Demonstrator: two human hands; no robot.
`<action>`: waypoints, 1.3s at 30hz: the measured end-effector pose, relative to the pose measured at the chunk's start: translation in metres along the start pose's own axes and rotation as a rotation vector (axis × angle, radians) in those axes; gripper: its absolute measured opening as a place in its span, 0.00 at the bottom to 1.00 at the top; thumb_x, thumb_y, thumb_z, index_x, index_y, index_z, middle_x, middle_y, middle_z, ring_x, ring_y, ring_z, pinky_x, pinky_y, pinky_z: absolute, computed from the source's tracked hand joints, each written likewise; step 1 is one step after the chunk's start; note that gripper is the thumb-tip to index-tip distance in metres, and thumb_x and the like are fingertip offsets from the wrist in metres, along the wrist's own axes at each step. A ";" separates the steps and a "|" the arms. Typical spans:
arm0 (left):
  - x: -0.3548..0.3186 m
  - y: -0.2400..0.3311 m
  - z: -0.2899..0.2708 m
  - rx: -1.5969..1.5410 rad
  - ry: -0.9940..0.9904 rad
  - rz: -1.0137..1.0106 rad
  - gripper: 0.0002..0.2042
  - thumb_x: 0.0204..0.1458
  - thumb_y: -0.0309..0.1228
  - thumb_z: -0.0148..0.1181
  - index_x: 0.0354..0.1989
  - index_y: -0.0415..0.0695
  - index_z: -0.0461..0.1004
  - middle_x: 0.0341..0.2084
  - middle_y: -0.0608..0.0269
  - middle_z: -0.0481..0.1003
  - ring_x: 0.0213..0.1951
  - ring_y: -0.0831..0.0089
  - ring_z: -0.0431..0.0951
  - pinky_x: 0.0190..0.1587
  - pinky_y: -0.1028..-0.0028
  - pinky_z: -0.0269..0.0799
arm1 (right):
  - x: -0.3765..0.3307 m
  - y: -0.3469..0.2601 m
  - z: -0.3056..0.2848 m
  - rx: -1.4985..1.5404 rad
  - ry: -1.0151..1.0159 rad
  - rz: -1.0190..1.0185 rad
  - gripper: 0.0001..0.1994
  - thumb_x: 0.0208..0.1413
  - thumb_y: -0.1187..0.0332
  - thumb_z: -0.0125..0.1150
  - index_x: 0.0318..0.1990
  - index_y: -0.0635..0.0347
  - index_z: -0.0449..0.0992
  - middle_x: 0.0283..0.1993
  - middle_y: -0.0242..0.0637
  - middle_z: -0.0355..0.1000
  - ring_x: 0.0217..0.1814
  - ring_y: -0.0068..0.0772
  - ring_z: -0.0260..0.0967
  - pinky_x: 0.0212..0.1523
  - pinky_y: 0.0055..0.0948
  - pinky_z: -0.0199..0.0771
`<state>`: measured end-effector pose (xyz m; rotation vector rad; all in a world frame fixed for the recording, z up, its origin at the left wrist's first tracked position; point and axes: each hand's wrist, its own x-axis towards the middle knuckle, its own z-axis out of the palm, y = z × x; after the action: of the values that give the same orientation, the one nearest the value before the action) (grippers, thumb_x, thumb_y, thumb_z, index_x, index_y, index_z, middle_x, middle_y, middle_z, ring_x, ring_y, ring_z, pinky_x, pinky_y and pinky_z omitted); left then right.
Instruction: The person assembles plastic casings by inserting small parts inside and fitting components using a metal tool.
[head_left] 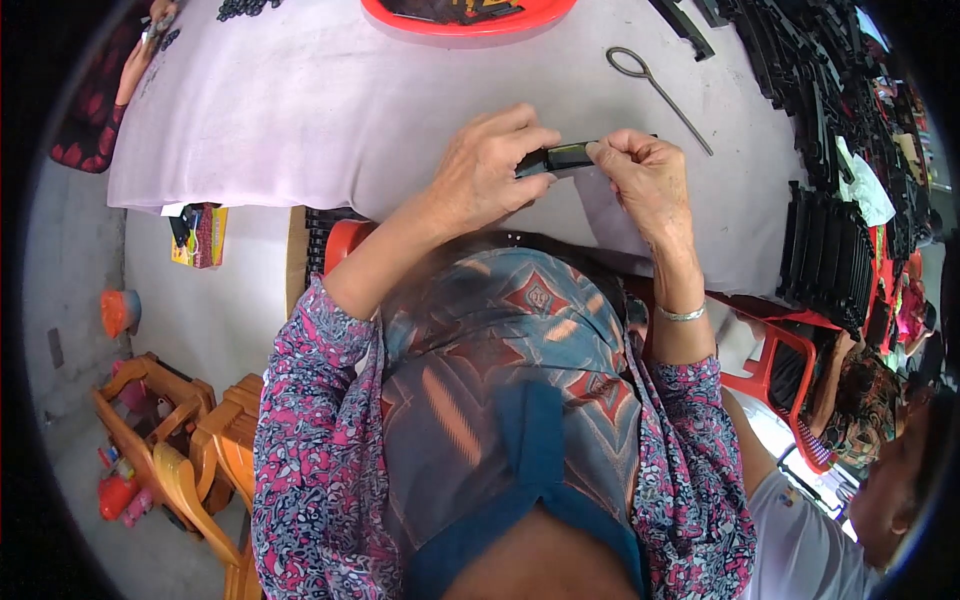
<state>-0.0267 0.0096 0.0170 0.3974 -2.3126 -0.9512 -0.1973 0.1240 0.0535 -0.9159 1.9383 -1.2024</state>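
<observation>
Both my hands hold one small black plastic part (pixel 562 157) above the pale lilac cloth that covers the table (pixel 300 110). My left hand (pixel 490 170) pinches its left end between thumb and fingers. My right hand (pixel 645 180) grips the right end with the fingertips; a silver bracelet sits on that wrist. The part lies level between the two hands. My forearms in patterned pink sleeves rise from the lower edge, over a patterned headscarf.
A bent metal wire tool with a loop (pixel 655 85) lies beyond my hands. A red tray (pixel 470 15) sits at the far edge. Stacks of black plastic parts (pixel 825 250) fill the right side. Another person (pixel 860 500) sits at lower right; wooden chairs (pixel 170 440) stand lower left.
</observation>
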 end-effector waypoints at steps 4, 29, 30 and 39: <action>-0.001 -0.002 0.002 -0.004 0.011 0.010 0.17 0.40 0.30 0.67 0.40 0.40 0.77 0.30 0.56 0.70 0.34 0.55 0.74 0.36 0.58 0.70 | 0.001 0.003 0.004 0.016 0.060 0.000 0.08 0.53 0.71 0.65 0.26 0.66 0.79 0.17 0.21 0.63 0.20 0.11 0.56 0.20 0.19 0.54; -0.008 -0.002 -0.002 0.016 0.063 0.005 0.16 0.39 0.28 0.71 0.39 0.43 0.77 0.29 0.58 0.70 0.33 0.58 0.75 0.33 0.62 0.71 | 0.001 0.005 0.024 -0.316 0.279 -0.117 0.11 0.51 0.64 0.64 0.26 0.64 0.78 0.15 0.38 0.68 0.18 0.28 0.65 0.24 0.33 0.66; -0.009 -0.003 -0.001 0.048 0.070 0.023 0.16 0.39 0.29 0.71 0.39 0.44 0.77 0.29 0.59 0.70 0.33 0.59 0.75 0.33 0.62 0.71 | 0.001 0.005 0.024 -0.316 0.288 -0.130 0.11 0.52 0.64 0.64 0.26 0.63 0.78 0.16 0.39 0.68 0.17 0.30 0.65 0.24 0.34 0.66; -0.013 -0.008 0.003 0.281 0.070 0.216 0.13 0.41 0.30 0.70 0.38 0.51 0.79 0.30 0.64 0.70 0.34 0.65 0.74 0.36 0.65 0.71 | -0.001 0.006 0.027 -0.358 0.317 -0.124 0.11 0.52 0.62 0.63 0.28 0.62 0.79 0.16 0.40 0.69 0.18 0.36 0.69 0.24 0.37 0.67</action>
<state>-0.0184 0.0117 0.0046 0.2814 -2.3724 -0.5021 -0.1759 0.1146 0.0389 -1.0915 2.4372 -1.1439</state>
